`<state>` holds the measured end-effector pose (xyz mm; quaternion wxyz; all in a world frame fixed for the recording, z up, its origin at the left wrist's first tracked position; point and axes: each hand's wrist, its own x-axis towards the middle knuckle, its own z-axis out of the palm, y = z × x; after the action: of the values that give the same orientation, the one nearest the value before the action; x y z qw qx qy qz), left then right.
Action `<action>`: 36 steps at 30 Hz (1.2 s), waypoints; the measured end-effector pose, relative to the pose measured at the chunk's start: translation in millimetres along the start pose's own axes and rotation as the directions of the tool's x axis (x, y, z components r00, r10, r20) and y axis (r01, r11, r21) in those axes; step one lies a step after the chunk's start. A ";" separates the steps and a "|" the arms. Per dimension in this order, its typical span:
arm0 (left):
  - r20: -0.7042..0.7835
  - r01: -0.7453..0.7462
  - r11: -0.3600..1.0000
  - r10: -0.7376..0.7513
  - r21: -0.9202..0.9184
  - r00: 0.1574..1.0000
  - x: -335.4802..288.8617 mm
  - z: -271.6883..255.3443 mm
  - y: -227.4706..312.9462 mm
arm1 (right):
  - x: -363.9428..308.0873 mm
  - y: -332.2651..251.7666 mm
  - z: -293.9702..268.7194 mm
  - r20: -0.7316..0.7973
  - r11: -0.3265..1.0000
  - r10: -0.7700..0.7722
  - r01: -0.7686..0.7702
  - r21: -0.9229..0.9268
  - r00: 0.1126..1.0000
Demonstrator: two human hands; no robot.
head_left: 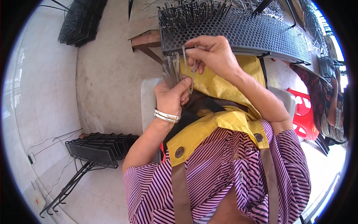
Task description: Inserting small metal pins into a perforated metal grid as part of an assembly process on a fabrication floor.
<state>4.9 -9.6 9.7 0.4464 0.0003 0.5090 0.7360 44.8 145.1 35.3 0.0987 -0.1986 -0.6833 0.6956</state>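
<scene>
My left hand (169,98), with two pale bangles on its wrist, is closed around a bundle of thin grey metal wire hooks (170,72), their looped ends pointing up. My right hand (216,56) pinches a single wire hook (185,61) between thumb and fingers, just right of the bundle. The lower end of that piece reaches down beside my left thumb. Beyond both hands lies a long black perforated metal basket (238,33). Many dark wire hooks (194,13) stand crowded at its left end. A yellow apron (248,69) covers my lap beneath the hands.
A brown bench end (147,39) juts out left of the basket. Black mesh racks (104,147) are stacked on the floor at lower left, with more racks (80,22) at upper left. At the right are a red plastic stool (304,119) and another person's arm (333,102).
</scene>
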 end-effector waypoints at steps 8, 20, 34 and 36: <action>0.044 0.047 0.985 -0.041 -0.169 0.998 9.2 -13.7 -0.7 | 22.1 -10.7 -15.3 -0.343 0.901 -0.365 0.421 0.107 0.866; 0.053 0.115 0.967 -0.105 -0.229 0.993 6.3 -13.2 -0.3 | 54.9 2.1 -9.2 -0.018 0.479 -0.804 0.630 -0.611 0.594; 0.053 0.146 0.964 -0.138 -0.221 0.989 8.7 -14.3 0.9 | 64.7 -32.9 2.5 0.340 0.174 -0.612 0.541 -0.823 0.714; 0.052 0.143 0.964 -0.135 -0.224 0.990 8.3 -15.5 1.1 | 62.0 -40.3 2.3 0.367 0.109 -0.556 0.504 -0.857 0.745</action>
<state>-7.9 -15.8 -0.7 0.5032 -0.0730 0.4120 0.7562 -17.4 170.2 66.4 0.2250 0.0237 -0.9697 0.0923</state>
